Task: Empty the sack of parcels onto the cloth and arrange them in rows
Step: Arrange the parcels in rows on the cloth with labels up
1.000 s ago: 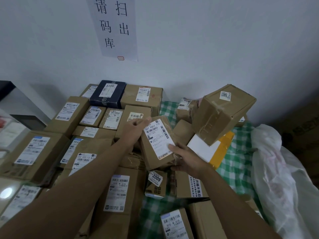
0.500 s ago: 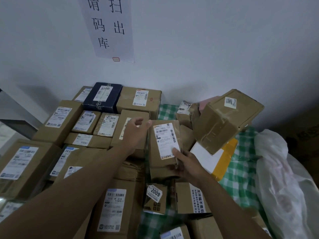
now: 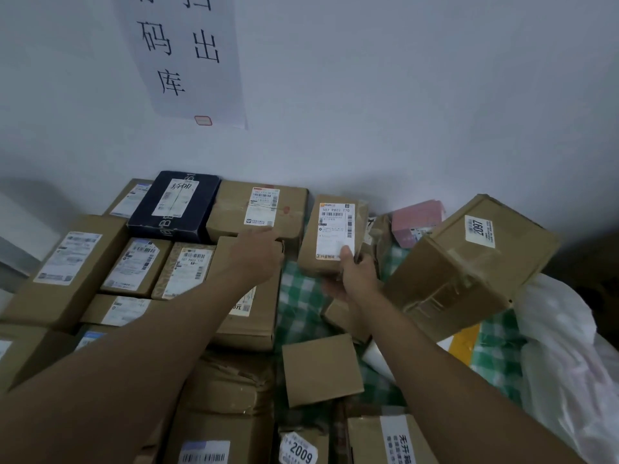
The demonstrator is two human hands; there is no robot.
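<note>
Parcels fill tidy rows at left; loose ones crowd the checked cloth (image 3: pixel 298 296). Right hand (image 3: pixel 355 279) grips a labelled parcel (image 3: pixel 331 234); left hand (image 3: pixel 258 252) rests loosely open on a row box (image 3: pixel 254 309).

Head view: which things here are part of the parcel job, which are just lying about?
Job:
held parcel, in right hand
left hand, on a row box
checked cloth
white sack
tilted box
dark blue box

Lying about:
wall sign
</note>
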